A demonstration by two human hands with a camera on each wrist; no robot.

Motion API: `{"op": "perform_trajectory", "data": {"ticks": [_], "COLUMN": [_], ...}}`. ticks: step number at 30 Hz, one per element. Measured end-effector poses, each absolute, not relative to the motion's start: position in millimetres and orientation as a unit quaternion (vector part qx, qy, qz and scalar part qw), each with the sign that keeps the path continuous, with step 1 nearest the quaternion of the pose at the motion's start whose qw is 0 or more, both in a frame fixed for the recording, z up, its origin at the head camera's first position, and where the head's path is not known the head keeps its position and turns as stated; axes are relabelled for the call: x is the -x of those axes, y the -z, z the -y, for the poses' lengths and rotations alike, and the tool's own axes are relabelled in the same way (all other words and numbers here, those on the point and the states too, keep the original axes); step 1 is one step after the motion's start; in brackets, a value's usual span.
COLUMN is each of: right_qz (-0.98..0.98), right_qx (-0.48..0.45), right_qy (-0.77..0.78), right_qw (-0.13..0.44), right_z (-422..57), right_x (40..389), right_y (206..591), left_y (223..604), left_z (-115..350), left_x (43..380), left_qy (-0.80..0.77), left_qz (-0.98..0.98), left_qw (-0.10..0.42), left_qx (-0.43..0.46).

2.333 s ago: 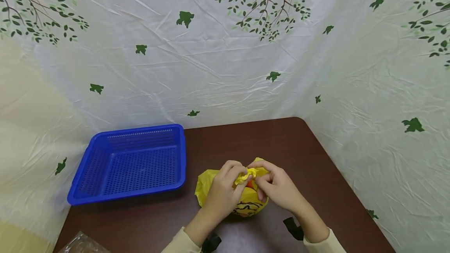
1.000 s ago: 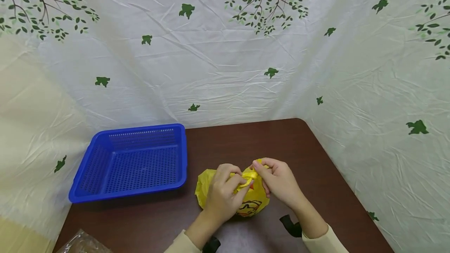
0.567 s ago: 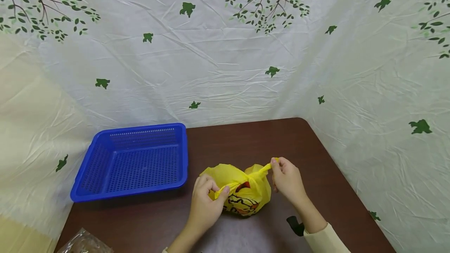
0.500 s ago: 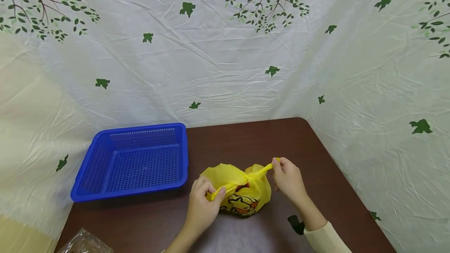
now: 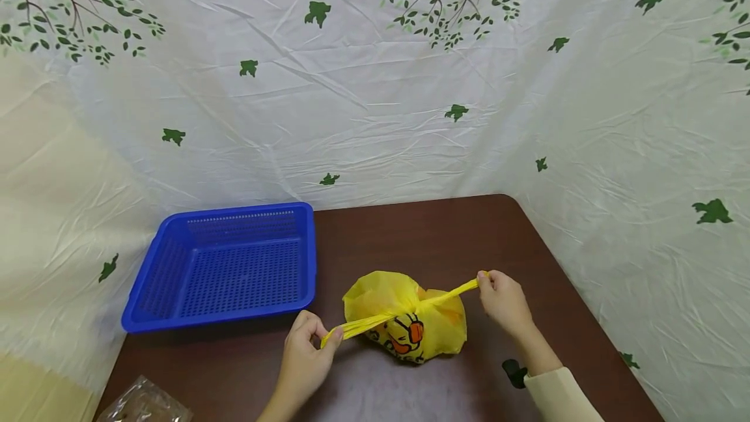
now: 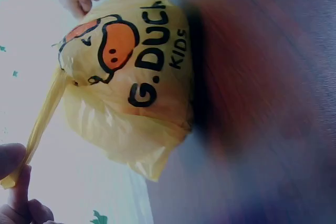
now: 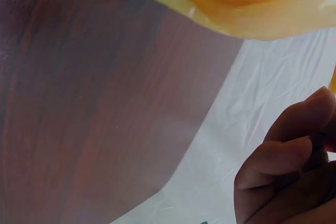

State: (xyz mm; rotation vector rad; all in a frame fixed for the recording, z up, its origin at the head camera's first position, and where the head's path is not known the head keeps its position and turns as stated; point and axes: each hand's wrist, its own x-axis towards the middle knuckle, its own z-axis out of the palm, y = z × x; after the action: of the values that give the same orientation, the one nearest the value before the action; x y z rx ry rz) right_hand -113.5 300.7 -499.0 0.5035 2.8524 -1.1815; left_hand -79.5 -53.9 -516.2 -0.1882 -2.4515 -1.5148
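Observation:
A yellow plastic bag printed with a duck face and "G.DUCK KIDS" sits on the table, bulging with something orange that shows through its side in the right wrist view. My left hand pinches one twisted handle between thumb and finger, left of the bag. On the other side my right hand pinches the opposite handle, raised to the right. Both handles are stretched taut from a crossing at the top of the bag, above the duck print. The left wrist view shows the left thumb and finger on the handle's end.
A blue perforated plastic basket stands on the brown table at the left. A clear crinkled plastic package lies at the near left corner. White cloth printed with leaves hangs behind the table and along its sides.
Both hands worked close together at the bag's top, then drew apart, left hand to the left and right hand to the right. The handles between them have become long and taut.

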Motion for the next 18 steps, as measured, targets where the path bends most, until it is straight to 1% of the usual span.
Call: {"op": "perform_trajectory", "data": {"ticks": [3, 7, 10, 14, 16, 18], "right_qz": [-0.911, -0.916, -0.920, -0.920, -0.922, -0.925], "right_qx": [-0.158, -0.153, -0.152, -0.153, -0.149, -0.145], "right_qy": [0.380, 0.370, 0.361, 0.360, 0.357, 0.351], "right_qw": [0.008, -0.008, -0.019, -0.009, -0.006, -0.012], "right_z": [-302, -300, -298, -296, -296, -295], "right_x": [112, 109, 106, 102, 100, 99], "right_y": [500, 497, 494, 488, 483, 476], "left_y": [518, 519, 517, 512, 507, 498], "left_z": [58, 59, 58, 58, 58, 58], "left_x": [78, 79, 81, 83, 82, 82], "left_qy": [0.519, 0.523, 0.521, 0.504, 0.476, 0.432], "left_qz": [0.845, 0.843, 0.843, 0.852, 0.867, 0.886], "left_qw": [0.115, 0.113, 0.122, 0.128, 0.129, 0.141], "left_qx": [0.055, 0.054, 0.061, 0.066, 0.075, 0.093]}}
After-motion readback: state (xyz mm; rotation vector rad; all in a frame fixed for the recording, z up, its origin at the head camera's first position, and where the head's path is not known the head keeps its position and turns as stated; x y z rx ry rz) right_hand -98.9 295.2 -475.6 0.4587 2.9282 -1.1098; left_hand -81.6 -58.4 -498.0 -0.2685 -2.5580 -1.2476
